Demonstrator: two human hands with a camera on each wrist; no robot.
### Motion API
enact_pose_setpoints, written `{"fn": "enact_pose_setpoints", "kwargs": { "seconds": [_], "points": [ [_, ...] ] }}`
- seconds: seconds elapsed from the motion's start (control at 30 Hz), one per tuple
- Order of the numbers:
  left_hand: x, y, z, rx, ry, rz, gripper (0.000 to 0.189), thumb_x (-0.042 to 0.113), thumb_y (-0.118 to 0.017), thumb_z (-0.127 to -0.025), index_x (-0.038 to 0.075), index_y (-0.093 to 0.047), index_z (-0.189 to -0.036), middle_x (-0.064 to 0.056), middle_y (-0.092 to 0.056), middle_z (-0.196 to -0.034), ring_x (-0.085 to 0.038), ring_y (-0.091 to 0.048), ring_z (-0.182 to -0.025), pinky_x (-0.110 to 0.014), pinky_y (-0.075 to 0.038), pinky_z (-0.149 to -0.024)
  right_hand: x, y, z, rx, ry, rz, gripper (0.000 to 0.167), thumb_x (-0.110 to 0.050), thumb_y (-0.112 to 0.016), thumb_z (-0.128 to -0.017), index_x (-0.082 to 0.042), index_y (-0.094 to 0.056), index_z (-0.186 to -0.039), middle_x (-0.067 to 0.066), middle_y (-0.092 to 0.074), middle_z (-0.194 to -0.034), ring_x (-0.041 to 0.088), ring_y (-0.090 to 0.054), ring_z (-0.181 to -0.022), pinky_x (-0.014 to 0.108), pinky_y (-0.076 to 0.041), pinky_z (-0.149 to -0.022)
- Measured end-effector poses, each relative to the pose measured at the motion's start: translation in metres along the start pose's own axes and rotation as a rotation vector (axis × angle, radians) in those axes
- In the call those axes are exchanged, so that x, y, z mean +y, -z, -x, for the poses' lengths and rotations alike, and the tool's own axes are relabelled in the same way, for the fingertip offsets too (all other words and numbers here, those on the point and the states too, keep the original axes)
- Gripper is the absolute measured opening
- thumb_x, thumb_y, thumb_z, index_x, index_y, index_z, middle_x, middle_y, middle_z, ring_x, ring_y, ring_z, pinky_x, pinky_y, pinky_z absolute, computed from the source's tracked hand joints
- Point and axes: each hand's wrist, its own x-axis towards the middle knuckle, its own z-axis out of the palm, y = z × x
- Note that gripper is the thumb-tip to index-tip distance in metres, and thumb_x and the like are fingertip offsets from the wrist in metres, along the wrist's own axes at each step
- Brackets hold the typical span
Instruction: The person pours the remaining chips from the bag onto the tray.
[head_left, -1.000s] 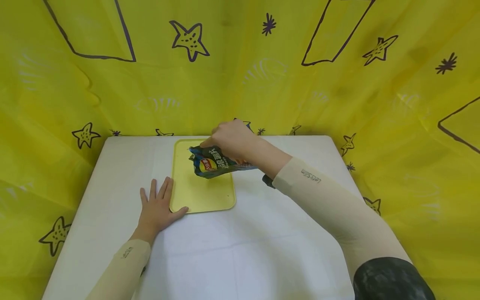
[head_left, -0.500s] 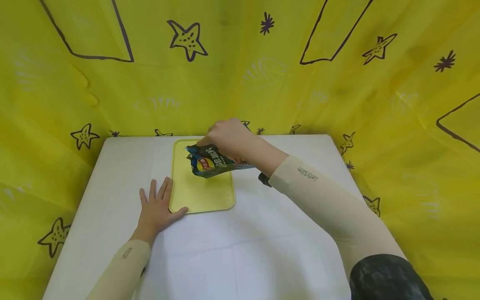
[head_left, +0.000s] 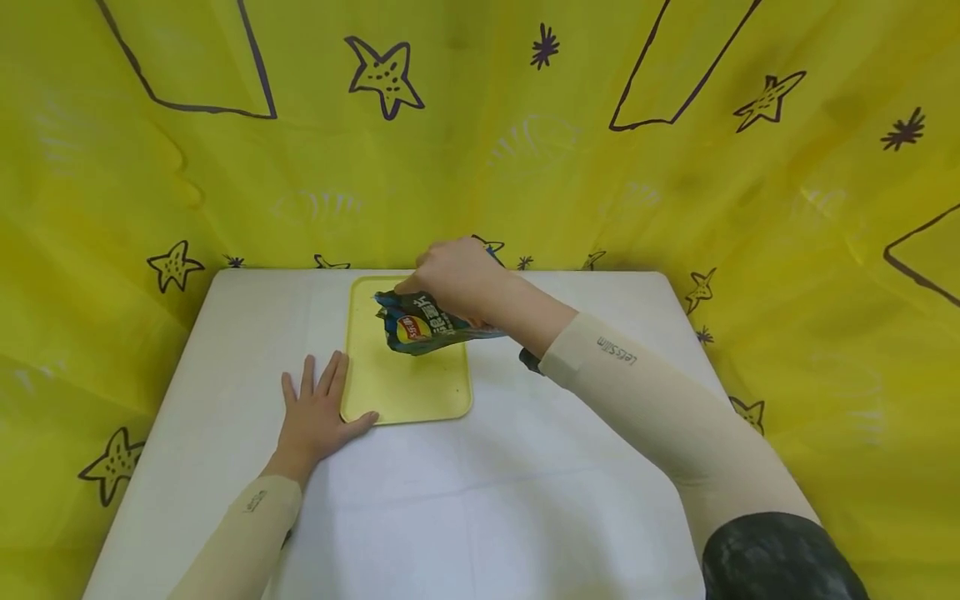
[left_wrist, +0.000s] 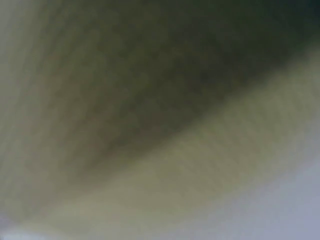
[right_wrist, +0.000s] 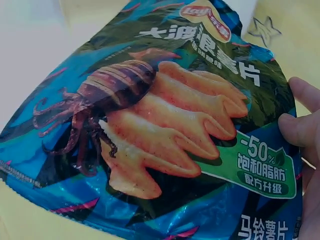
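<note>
- Chip bag (head_left: 427, 329) is over the far part of the yellow tray (head_left: 408, 392), lying sideways in the grip, logo end leftward, other end running past the tray's right side. Contact with the tray: cannot tell.
- Right hand (head_left: 456, 275) holds the bag from above; right wrist view shows thumb and a finger pinching its edge.
- Left hand (head_left: 313, 423) lies flat on the white table (head_left: 510, 533), fingers straight and spread wide, around the tray's near left corner, thumb along the near rim.
- Handling, my judgement: the logo end is best held low and well inside the rims, tilted by degrees. Light pinch; a hard squeeze could crush the contents.
- Left hand serves best as a brace against the tray sliding.
- Bag's look: dark and bright blue, glossy, creased film; red-and-yellow logo (right_wrist: 206, 20), printed squid (right_wrist: 117, 85), golden wavy chips (right_wrist: 175, 125), green "-50%" label (right_wrist: 265, 165).
- Logo end looks ragged in the head view; whether torn open, cannot tell.
- Left wrist view: blur only.
</note>
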Motion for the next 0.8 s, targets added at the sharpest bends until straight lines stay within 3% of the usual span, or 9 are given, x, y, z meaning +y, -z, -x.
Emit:
{"fn": "enact_pose_setpoints", "kwargs": {
  "seconds": [0.17, 0.4, 0.8],
  "points": [
    [-0.0021, -0.0006, -0.0009, 0.011, -0.012, 0.003, 0.114, 0.08, -0.051, -0.082, 0.01, -0.01, -0.161, -0.012, -0.015, -0.167, -0.048, 0.001, -0.151, -0.072, 0.011, -0.112, -0.0071, 0.0007, 0.0, -0.011, 0.058, 0.064, 0.047, -0.015, -0.063, -0.098, -0.046, -0.062, -0.133, -0.004, -0.073, -0.111, 0.018, -0.065, -0.098, 0.037, -0.058, -0.07],
    [-0.0016, -0.0002, -0.0028, 0.014, -0.014, -0.001, 0.114, 0.081, -0.05, -0.081, 0.01, -0.01, -0.161, -0.013, -0.017, -0.167, -0.049, -0.001, -0.151, -0.072, 0.011, -0.112, -0.0078, 0.0025, -0.0023, -0.002, 0.067, 0.091, 0.047, -0.015, -0.064, -0.098, -0.046, -0.061, -0.134, -0.004, -0.073, -0.112, 0.018, -0.065, -0.096, 0.036, -0.058, -0.07],
    [-0.0024, -0.0023, -0.0035, 0.002, -0.005, -0.015, 0.114, 0.083, -0.048, -0.081, 0.012, -0.007, -0.162, -0.011, -0.014, -0.167, -0.047, 0.002, -0.151, -0.071, 0.012, -0.112, -0.0035, 0.0072, 0.0013, 0.023, 0.052, 0.022, 0.051, -0.014, -0.069, -0.094, -0.044, -0.062, -0.134, -0.003, -0.072, -0.113, 0.019, -0.065, -0.1, 0.04, -0.059, -0.075]
  ]
}}
